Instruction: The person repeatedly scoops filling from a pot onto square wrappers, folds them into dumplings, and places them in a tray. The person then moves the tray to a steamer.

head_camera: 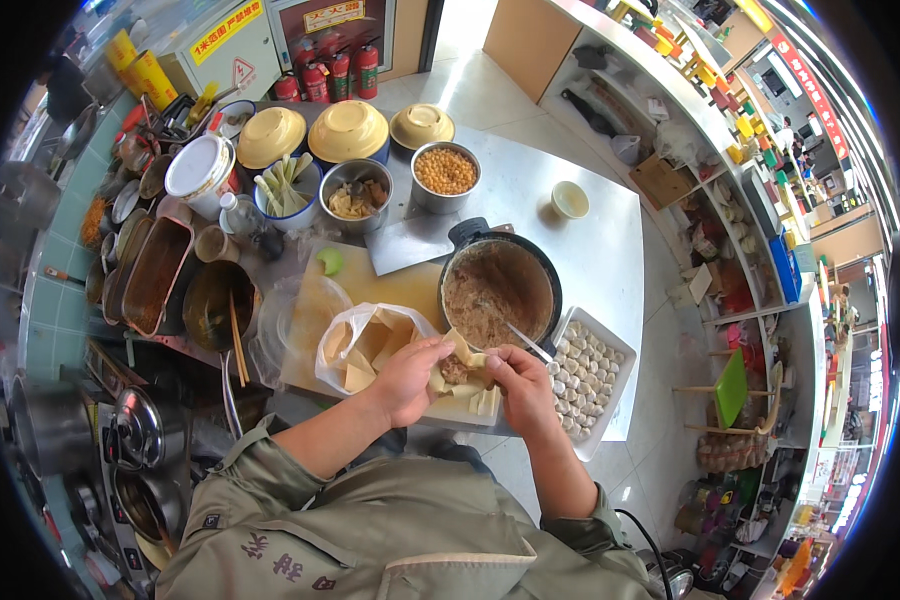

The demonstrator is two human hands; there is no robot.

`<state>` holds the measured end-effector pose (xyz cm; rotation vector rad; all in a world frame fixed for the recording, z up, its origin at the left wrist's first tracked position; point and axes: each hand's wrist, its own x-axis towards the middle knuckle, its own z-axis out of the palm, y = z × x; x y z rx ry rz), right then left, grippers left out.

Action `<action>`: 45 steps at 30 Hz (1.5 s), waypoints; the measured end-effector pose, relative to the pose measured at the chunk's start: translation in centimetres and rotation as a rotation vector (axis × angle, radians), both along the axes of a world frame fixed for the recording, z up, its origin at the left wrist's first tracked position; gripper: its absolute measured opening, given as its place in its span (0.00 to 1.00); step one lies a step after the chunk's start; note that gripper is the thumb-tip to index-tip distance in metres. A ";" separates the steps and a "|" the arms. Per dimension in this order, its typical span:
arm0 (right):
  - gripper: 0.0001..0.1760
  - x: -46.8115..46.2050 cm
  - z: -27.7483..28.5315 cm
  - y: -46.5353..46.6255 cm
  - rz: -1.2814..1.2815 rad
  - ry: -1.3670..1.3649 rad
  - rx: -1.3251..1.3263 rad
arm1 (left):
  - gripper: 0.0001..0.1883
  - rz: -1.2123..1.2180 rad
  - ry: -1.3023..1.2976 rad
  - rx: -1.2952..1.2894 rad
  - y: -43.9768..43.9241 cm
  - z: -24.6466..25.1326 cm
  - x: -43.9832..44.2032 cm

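Between my left hand (412,379) and my right hand (523,382) is a thin yellowish wrapper sheet (461,352) with ground meat filling (452,369) on it; the fingers of both hands pinch its edges. Just beyond them stands a dark pot of meat filling (487,300) with a metal spoon (529,339) leaning on its rim. A white plastic bag (337,330) of square wrappers (375,341) lies open left of my hands. Under my hands, cut wrapper strips (484,401) rest on a cutting board (307,307). At the right, a white tray (624,352) holds many small pale dumplings.
A cleaver blade (409,244) lies behind the board. Metal pots of chickpea-like beans (445,171) and sliced food (356,199) stand farther back, near upturned yellow bowls (349,131). A small bowl (570,200) is at back right; a wok with chopsticks (214,307) is at left.
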<state>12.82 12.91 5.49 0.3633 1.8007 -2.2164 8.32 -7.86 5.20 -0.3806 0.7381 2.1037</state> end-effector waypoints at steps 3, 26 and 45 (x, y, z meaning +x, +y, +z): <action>0.07 2.6 1.0 0.1 0.081 0.307 0.413 | 0.13 0.038 -0.016 -0.044 1.3 -0.7 1.6; 0.23 19.4 -4.9 14.6 -0.076 0.283 0.820 | 0.14 -0.280 -0.233 -0.280 21.2 -9.9 16.3; 0.11 20.3 -19.9 20.4 -0.375 -0.268 1.017 | 0.28 -0.452 -0.056 -0.532 15.2 -12.3 13.6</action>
